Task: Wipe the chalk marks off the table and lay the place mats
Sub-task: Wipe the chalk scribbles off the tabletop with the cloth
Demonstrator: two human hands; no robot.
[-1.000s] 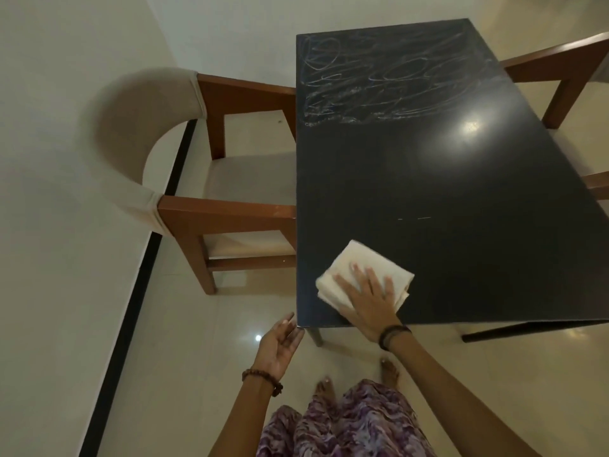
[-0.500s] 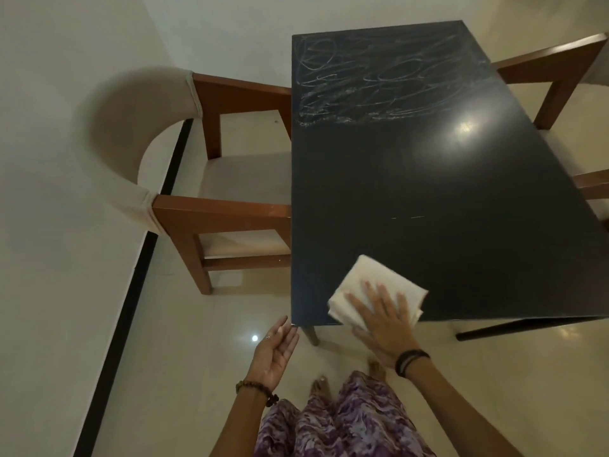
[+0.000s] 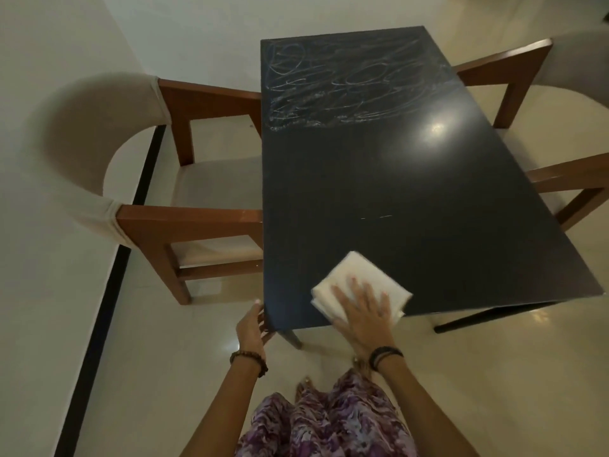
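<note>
A black table (image 3: 412, 199) stretches away from me. White chalk marks (image 3: 346, 84) cover its far end, and two short faint marks (image 3: 377, 217) lie near the middle. A folded white cloth (image 3: 352, 275) lies near the table's near edge. My right hand (image 3: 364, 313) presses flat on the cloth with straight, spread fingers. My left hand (image 3: 252, 326) is at the table's near left corner, its fingers against the edge. No place mats are in view.
A wooden armchair (image 3: 148, 222) with a beige back stands at the table's left side, close to a white wall. A second wooden chair (image 3: 560, 173) stands on the right. The floor is pale glossy tile.
My right hand has slid the cloth to the right along the near edge. My left hand has come up from below to the table's near left corner.
</note>
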